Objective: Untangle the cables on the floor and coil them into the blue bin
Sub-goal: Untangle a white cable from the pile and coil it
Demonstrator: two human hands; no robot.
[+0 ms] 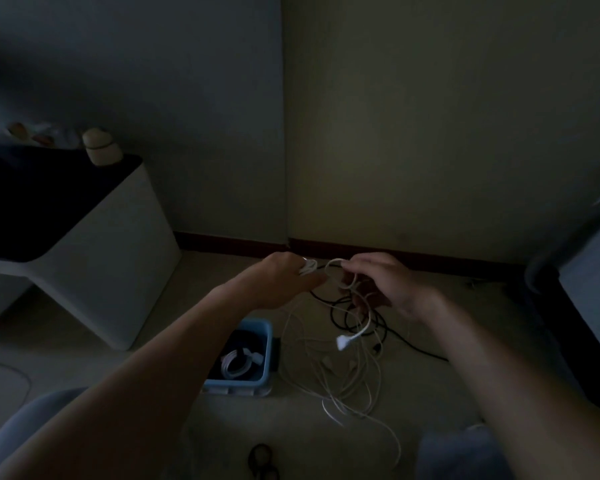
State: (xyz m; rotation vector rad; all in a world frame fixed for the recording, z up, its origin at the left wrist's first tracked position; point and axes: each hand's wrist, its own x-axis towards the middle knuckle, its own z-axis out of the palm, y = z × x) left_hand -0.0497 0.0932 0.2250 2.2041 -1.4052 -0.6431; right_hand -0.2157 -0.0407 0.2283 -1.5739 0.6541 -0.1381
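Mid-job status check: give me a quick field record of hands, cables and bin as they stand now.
left hand: grips a small bundle of white cable
right hand: holds loops of white cable above the floor
slack: hangs in loose tangled loops to the floor, connector end dangling
black cable: on the floor beneath the hands, unheld
blue bin: on the floor under the left forearm, one coiled cable inside
lighting: dim; knots cannot be made out
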